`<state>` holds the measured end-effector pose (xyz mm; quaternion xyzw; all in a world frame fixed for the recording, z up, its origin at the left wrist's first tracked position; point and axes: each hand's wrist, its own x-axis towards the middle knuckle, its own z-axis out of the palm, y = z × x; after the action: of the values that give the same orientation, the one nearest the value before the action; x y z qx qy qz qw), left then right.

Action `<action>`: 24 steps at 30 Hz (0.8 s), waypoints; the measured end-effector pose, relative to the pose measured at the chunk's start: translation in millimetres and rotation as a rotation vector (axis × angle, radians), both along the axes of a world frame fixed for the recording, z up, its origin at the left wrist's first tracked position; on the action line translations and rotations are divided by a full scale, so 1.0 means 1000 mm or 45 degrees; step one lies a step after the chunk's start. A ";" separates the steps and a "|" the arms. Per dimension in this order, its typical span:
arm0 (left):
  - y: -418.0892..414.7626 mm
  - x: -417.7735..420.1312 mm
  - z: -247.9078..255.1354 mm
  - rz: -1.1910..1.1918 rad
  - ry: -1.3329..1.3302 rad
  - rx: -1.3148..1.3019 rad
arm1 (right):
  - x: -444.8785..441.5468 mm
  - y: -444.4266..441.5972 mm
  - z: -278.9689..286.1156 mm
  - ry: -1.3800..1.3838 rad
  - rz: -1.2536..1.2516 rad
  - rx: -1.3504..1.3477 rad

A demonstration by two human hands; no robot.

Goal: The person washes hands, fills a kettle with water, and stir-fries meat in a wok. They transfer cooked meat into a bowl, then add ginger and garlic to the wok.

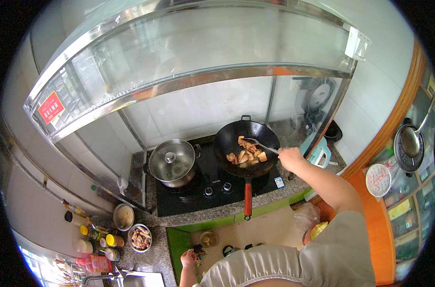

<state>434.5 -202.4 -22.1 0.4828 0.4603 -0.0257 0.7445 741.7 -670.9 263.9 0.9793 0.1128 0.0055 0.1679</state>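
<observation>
My right hand [290,159] grips the handle of a metal spatula [263,145], whose blade end is in a black wok [263,132]. Chunks of browned meat [249,154] lie in the bottom of the wok, beside the spatula. The wok sits on the right side of a black gas cooktop [199,204], its red handle [248,199] pointing towards me. On the left side stands a steel pot [178,181] under a glass lid [161,163]. My left hand [188,257] hangs low by the counter's edge, fingers curled; whether it holds something is unclear.
A metal-framed glass screen [181,80] surrounds the cooktop. On the left counter are a bowl of raw meat pieces [140,238], another metal bowl [124,217], seasoning jars [115,240] and a sink [140,280]. At right stand a light-blue appliance [318,155] and a lidded black pan [408,152].
</observation>
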 end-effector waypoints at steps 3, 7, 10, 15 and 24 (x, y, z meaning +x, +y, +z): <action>-0.003 0.005 -0.001 -0.015 -0.031 0.019 | -0.003 -0.021 -0.003 0.024 0.019 -0.023; -0.008 -0.003 -0.002 0.085 -0.051 0.023 | -0.042 -0.011 0.017 0.061 0.084 -0.034; -0.005 -0.016 -0.012 0.107 -0.006 -0.011 | -0.054 0.007 0.027 0.100 0.129 0.104; -0.009 -0.007 -0.008 -0.106 -0.043 0.048 | -0.004 0.013 -0.038 0.094 0.144 0.039; 0.005 -0.002 -0.009 -0.041 -0.128 0.010 | 0.029 0.042 0.006 -0.024 -0.006 0.118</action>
<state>432.4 -197.4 -31.0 0.4939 0.4145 -0.0117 0.7643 771.2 -628.4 270.2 0.9862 0.1087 0.0196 0.1233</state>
